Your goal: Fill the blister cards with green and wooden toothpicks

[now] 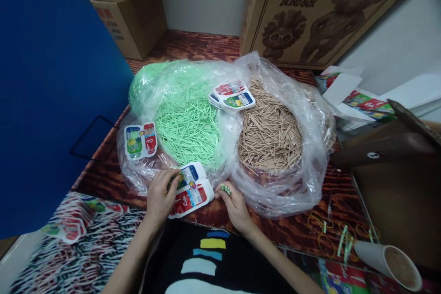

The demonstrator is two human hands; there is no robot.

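Note:
My left hand [161, 194] grips the edge of a printed card pack [194, 188] in green, blue and red, tilted over the front of the table. In my right hand [236, 204], closed fingers hold a small bunch of green sticks [225, 189], their ends showing, just right of the card pack. Behind my hands, an open clear bag holds many loose light green sticks [188, 133]. Beside it, another open bag holds brown sticks [270, 135]. One similar card [140, 140] lies on the left bag, and a small stack of cards [232, 95] lies between the bags.
A blue panel [55, 87] rises at left, above a heap of printed packs [79, 248]. Cardboard boxes [138, 23] and a large printed box [296, 14] stand behind. At right are an open carton [396, 193], a tipped paper cup [387, 264], rubber bands [324, 223] and stray green sticks [342, 240].

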